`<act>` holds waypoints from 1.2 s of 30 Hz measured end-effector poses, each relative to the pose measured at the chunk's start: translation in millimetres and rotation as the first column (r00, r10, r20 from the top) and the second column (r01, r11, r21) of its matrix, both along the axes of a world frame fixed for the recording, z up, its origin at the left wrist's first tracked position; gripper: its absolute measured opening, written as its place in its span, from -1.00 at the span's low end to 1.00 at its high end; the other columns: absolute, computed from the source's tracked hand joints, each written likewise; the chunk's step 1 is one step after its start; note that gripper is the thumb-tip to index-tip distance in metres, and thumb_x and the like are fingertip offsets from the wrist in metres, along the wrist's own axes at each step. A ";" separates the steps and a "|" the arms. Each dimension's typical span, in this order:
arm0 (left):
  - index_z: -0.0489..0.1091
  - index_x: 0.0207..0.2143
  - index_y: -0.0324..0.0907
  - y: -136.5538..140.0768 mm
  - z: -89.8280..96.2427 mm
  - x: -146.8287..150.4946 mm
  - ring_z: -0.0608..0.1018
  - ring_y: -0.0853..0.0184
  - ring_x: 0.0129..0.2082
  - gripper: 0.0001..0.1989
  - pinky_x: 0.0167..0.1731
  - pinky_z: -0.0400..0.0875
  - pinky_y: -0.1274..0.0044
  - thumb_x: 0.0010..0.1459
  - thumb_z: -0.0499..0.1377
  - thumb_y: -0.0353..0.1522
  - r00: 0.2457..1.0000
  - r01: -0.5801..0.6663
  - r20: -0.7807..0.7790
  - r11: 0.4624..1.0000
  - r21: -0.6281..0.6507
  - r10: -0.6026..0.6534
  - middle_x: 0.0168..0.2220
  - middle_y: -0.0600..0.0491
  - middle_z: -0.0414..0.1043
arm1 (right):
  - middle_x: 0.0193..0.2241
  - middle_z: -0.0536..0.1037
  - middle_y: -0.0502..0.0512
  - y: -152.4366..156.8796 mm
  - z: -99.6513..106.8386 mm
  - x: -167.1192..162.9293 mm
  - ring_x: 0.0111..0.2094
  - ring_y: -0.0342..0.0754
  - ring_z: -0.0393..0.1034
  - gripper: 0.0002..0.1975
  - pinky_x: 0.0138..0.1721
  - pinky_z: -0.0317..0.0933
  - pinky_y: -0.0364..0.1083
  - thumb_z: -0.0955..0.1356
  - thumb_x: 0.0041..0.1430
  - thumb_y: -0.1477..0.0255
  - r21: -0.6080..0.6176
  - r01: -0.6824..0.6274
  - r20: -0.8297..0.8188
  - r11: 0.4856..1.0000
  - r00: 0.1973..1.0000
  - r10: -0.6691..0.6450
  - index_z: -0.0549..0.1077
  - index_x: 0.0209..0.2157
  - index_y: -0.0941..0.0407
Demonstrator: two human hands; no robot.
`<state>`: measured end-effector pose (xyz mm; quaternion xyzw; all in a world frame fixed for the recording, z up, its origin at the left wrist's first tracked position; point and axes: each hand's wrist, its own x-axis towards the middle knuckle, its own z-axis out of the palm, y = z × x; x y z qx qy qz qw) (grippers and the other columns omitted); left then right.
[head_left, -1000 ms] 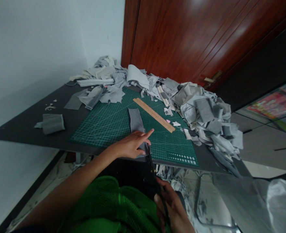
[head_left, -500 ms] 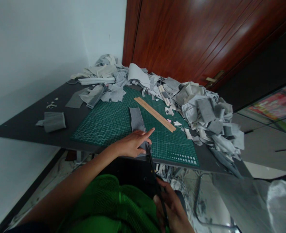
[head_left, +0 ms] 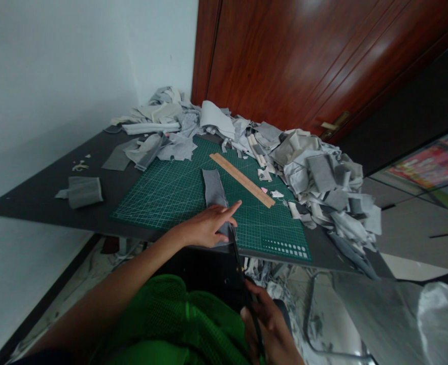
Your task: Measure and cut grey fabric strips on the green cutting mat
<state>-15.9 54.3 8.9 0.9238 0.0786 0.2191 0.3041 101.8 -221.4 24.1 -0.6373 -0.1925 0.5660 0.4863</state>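
Observation:
A long strip of grey fabric [head_left: 214,186] lies on the green cutting mat [head_left: 163,197], its near end at the mat's front edge. My left hand [head_left: 212,224] presses down on the strip, fingers spread and the index finger stretched to the right. Held in my right hand [head_left: 267,322], below the table edge, is a pair of black scissors [head_left: 239,266]. Their blades point away from me, with the tips at the strip's right edge beside my left fingers. A wooden ruler [head_left: 242,180] lies slantwise on the mat, right of the strip.
Fabric scraps are heaped along the back [head_left: 216,119] and right side [head_left: 322,177] of the dark table [head_left: 37,203]. A folded grey piece [head_left: 84,192] sits at the left. Behind stand a white wall and a brown wooden door [head_left: 284,61]. More scraps litter the floor.
Almost nothing differs. Both hands, the scissors and the strip keep their places; the whole view has shifted very slightly.

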 end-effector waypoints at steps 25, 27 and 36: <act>0.50 0.05 -0.08 1.7 1.3 1.8 0.36 0.08 0.24 -0.65 0.26 0.23 0.18 0.19 0.28 -0.42 0.937 -0.328 -0.044 0.916 0.230 0.347 0.17 0.02 0.45 | -0.61 0.28 -0.24 7.1 0.3 11.3 -0.74 -0.30 0.05 -0.34 -0.76 0.05 -0.30 0.52 0.10 0.02 0.053 0.003 -0.071 0.999 0.997 0.001 0.35 0.11 0.03; 0.51 0.06 -0.07 1.1 3.3 1.4 0.36 0.08 0.24 -0.63 0.25 0.23 0.18 0.19 0.29 -0.40 0.934 -0.327 -0.071 0.917 0.229 0.351 0.18 0.02 0.45 | -0.58 0.31 -0.23 13.7 0.3 11.9 -0.73 -0.31 0.04 -0.33 -0.77 0.06 -0.30 0.51 0.10 0.01 0.073 -0.026 -0.044 0.997 0.999 0.029 0.34 0.12 0.03; 0.41 0.19 -0.14 3.5 5.4 0.4 0.34 0.08 0.26 -0.44 0.27 0.21 0.22 0.11 0.34 -0.38 0.936 -0.320 -0.094 0.933 0.162 0.338 0.23 -0.01 0.43 | -0.57 0.34 -0.19 27.7 -4.7 11.9 -0.70 -0.29 0.04 -0.28 -0.74 0.02 -0.30 0.48 0.14 -0.01 0.097 -0.038 0.077 0.995 0.997 0.031 0.29 0.19 0.04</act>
